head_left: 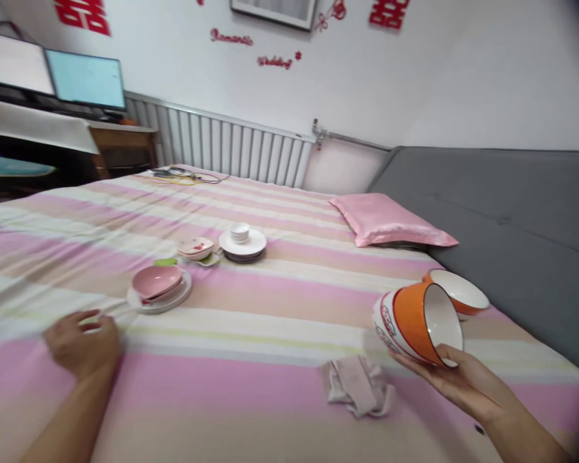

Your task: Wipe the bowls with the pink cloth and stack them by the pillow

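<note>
Bowl [412, 319] with the orange and white outside is up in the right hand [470, 386], thumb hooked over the rim and fingers spread underneath. It's tipped on its side, so the long axis runs roughly sideways: mouth facing right, red-patterned base end pointing left. Can't tell if it's just one or a couple nested. The big thing here is how close it is to the other orange bowl [469, 307], which sits just past it and a bit to the right, partly hidden behind the rim. Right hand is obviously the nearer one to both. Left hand [84, 344] is way over on the other side of the bed [197, 392], fingers loosely curled with a gap by the thumb, nothing visible in it. Closest stuff to that one is the pink bowl [157, 280] on white plates [179, 299]. Crumpled cloth [359, 386] lies between the hands, closer to the right.
</note>
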Available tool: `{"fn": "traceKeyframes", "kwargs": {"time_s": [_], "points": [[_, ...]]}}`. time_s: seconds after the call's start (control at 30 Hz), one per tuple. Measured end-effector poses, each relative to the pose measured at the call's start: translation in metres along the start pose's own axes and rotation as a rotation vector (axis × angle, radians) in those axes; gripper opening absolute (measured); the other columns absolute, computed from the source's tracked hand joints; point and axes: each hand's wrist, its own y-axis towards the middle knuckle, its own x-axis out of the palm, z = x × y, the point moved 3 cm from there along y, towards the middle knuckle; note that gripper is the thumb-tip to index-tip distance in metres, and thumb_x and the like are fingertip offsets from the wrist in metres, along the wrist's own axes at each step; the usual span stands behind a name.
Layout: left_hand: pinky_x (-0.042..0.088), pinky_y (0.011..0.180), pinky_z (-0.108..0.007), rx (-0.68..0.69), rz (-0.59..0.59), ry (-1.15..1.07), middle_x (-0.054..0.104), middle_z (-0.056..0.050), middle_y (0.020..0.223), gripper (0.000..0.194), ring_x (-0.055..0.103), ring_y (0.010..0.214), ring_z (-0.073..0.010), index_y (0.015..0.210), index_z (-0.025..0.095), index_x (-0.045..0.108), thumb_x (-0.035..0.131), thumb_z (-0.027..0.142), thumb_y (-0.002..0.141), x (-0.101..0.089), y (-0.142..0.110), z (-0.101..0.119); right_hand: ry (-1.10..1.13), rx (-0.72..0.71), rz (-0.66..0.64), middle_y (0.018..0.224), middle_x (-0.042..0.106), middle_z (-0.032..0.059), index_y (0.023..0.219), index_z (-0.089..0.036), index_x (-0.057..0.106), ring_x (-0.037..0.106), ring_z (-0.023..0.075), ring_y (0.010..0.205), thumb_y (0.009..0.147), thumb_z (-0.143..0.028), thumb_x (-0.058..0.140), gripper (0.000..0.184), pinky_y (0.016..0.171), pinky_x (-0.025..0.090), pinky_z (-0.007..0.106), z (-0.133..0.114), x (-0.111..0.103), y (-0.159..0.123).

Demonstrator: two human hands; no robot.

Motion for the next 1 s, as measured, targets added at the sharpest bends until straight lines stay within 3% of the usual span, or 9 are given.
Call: {"fn": "traceKeyframes", "kwargs": {"time_s": [0.1, 0.27, 0.4, 0.5, 0.6, 0.73, 1.0], "points": [[0.041, 0.095, -0.038, 0.133, 0.042, 0.034, 0.055, 0.0, 0.067, 0.009, 0.055, 0.1, -0.0245, 0.079, 0.013, 0.064, 0.063, 0.017, 0.071, 0.005, 0.01, -0.019, -0.049, 0.092, -0.117, 0.13, 0.052, 0.0178, 0.132, -0.023, 0.037, 0.051, 0.0297, 0.119, 0.066, -0.004, 0.04, 0.069, 0.089, 0.053, 0.051, 0.041, 0.076, -0.008], [0.047, 0.078, -0.033, 0.241, 0.05, -0.005, 0.056, -0.001, 0.073, 0.011, 0.056, 0.079, -0.0193, 0.08, 0.015, 0.061, 0.058, 0.017, 0.069, 0.009, 0.01, -0.023, -0.122, 0.296, -0.297, 0.13, 0.05, 0.0204, 0.134, -0.01, 0.032, 0.045, 0.0339, 0.125, 0.064, 0.001, 0.037, 0.071, 0.082, 0.055, 0.052, 0.114, 0.188, 0.0], [0.047, 0.081, -0.036, 0.256, 0.087, -0.056, 0.057, -0.002, 0.073, 0.01, 0.055, 0.088, -0.0231, 0.077, 0.017, 0.059, 0.056, 0.017, 0.068, 0.01, 0.014, -0.022, -0.147, 0.376, -0.346, 0.125, 0.053, 0.0207, 0.13, -0.006, 0.038, 0.047, 0.0348, 0.122, 0.071, 0.001, 0.037, 0.059, 0.074, 0.057, 0.053, 0.159, 0.252, 0.026], [0.046, 0.085, -0.038, 0.251, 0.103, -0.09, 0.058, -0.002, 0.074, 0.01, 0.056, 0.09, -0.0241, 0.075, 0.018, 0.058, 0.056, 0.015, 0.066, 0.012, 0.016, -0.024, -0.158, 0.402, -0.335, 0.126, 0.051, 0.019, 0.13, -0.008, 0.038, 0.048, 0.0338, 0.121, 0.082, -0.005, 0.038, 0.048, 0.072, 0.058, 0.048, 0.18, 0.28, 0.049], [0.05, 0.074, -0.034, 0.242, 0.087, -0.112, 0.059, -0.002, 0.082, 0.015, 0.057, 0.081, -0.0206, 0.081, 0.018, 0.06, 0.055, 0.014, 0.067, 0.013, 0.017, -0.025, -0.175, 0.441, -0.309, 0.126, 0.051, 0.0138, 0.128, -0.014, 0.042, 0.055, 0.0276, 0.112, 0.091, -0.018, 0.046, 0.038, 0.077, 0.057, 0.042, 0.193, 0.295, 0.067], [0.05, 0.061, -0.028, 0.231, 0.064, -0.124, 0.059, -0.002, 0.092, 0.021, 0.052, 0.061, -0.0122, 0.088, 0.017, 0.061, 0.055, 0.014, 0.069, 0.012, 0.015, -0.025, -0.198, 0.516, -0.27, 0.124, 0.051, 0.0099, 0.125, -0.018, 0.047, 0.058, 0.0219, 0.102, 0.09, -0.03, 0.053, 0.038, 0.08, 0.053, 0.04, 0.209, 0.309, 0.079], [0.05, 0.058, -0.027, 0.215, 0.052, -0.135, 0.06, -0.006, 0.102, 0.026, 0.051, 0.058, -0.0107, 0.094, 0.014, 0.062, 0.054, 0.014, 0.068, 0.012, 0.016, -0.027, -0.234, 0.629, -0.282, 0.121, 0.053, 0.0092, 0.121, -0.017, 0.049, 0.058, 0.0212, 0.1, 0.089, -0.032, 0.054, 0.036, 0.08, 0.052, 0.04, 0.244, 0.341, 0.078]]}}
